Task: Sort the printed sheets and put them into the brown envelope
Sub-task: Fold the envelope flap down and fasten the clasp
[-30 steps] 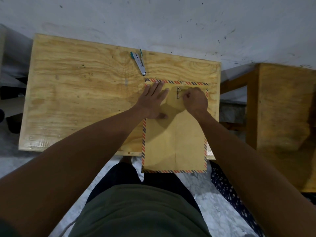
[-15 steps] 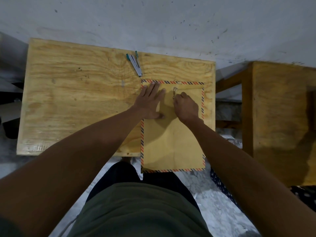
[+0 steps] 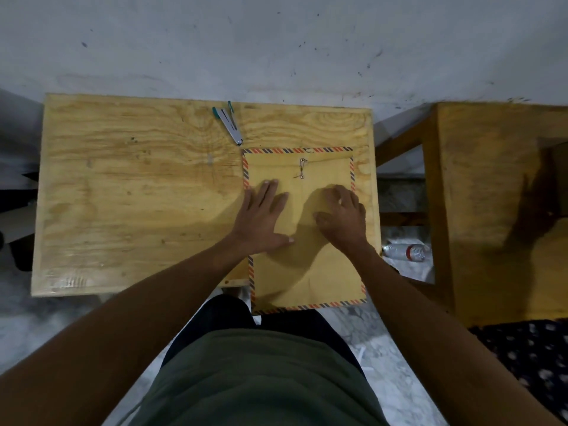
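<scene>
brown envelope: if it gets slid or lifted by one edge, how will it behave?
The brown envelope looks thin and flat, so it would likely sag if lifted by one edge. Its near end overhangs the table, so a pull toward the person could tip it off. The left hand lies flat on it, probably pinning it.

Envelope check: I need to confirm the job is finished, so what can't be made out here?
- Head view: sheets, none visible; the closed envelope would hide any inside.
- Envelope middle: covered by the left hand and right hand.
- String clasp: too small to tell if wound tight.
- Envelope's near end overhangs the table.
</scene>
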